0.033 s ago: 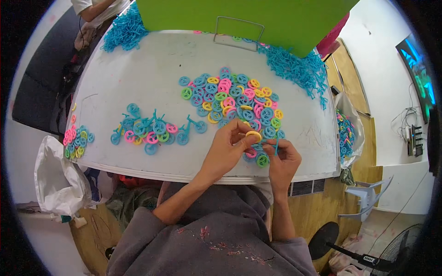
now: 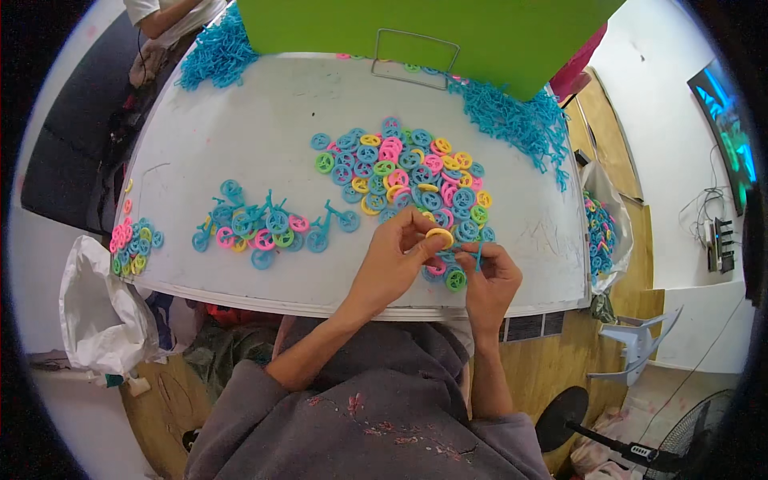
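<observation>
My left hand (image 2: pixel 390 258) pinches a small yellow toy wheel (image 2: pixel 441 237) between thumb and fingers. Close beside it, my right hand (image 2: pixel 491 284) is closed on a thin blue plastic bicycle frame (image 2: pixel 480 254), part of which the fingers hide. The wheel and the frame are near each other; I cannot tell whether they touch. Just beyond my hands spreads a pile of spoked wheels (image 2: pixel 408 164) in blue, pink, yellow and green. Over to the left lies a heap of blue toy bicycles (image 2: pixel 256 220) with coloured wheels fitted.
Blue frames are heaped at the far left (image 2: pixel 218 52) and far right (image 2: pixel 512 120) of the white table (image 2: pixel 272 112). A green box (image 2: pixel 416 40) with a wire handle stands behind. More wheels (image 2: pixel 136 244) lie at the left edge. A filled sack (image 2: pixel 612 224) hangs at the right.
My right hand has shifted very slightly to the left. Nothing else has visibly moved.
</observation>
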`<state>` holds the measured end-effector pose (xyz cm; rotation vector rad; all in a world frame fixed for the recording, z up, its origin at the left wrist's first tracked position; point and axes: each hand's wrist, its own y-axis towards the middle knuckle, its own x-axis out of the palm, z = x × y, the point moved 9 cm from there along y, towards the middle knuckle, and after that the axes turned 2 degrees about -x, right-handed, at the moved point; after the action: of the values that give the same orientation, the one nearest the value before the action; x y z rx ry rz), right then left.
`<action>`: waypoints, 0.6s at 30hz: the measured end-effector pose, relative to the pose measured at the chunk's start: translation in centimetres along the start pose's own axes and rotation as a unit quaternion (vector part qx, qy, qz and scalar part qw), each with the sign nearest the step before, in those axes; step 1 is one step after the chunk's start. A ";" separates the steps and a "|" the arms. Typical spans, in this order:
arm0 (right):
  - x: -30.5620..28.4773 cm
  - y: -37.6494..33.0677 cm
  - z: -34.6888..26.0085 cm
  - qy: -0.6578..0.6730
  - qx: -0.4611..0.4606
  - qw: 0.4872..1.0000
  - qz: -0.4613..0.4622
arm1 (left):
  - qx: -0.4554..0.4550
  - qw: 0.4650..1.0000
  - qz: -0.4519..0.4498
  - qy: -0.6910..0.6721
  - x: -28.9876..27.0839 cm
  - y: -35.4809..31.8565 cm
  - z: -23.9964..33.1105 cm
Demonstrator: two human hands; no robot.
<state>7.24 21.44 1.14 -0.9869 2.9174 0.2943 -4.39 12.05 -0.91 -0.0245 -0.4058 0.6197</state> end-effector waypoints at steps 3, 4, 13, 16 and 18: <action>0.4 -0.1 -0.3 0.024 -0.041 0.999 -0.007 | -0.023 0.999 -0.008 -0.043 0.4 -0.2 0.2; 0.6 -0.1 0.0 0.023 -0.025 0.999 -0.012 | -0.022 0.999 -0.007 -0.043 0.2 -0.2 0.0; 0.9 0.0 0.7 -0.050 0.034 0.997 -0.038 | 0.034 0.999 0.027 0.011 -0.4 0.5 -0.7; 0.5 0.1 1.5 -0.045 0.064 0.996 -0.033 | 0.093 0.990 0.051 0.094 -0.1 -0.2 0.4; 0.4 0.1 1.8 -0.060 0.081 0.994 -0.032 | 0.087 0.977 0.075 0.178 0.0 -0.6 1.0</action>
<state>6.88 21.64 -0.68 -0.9983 2.7458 0.1072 -4.41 11.42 0.08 0.0018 -0.0008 0.7813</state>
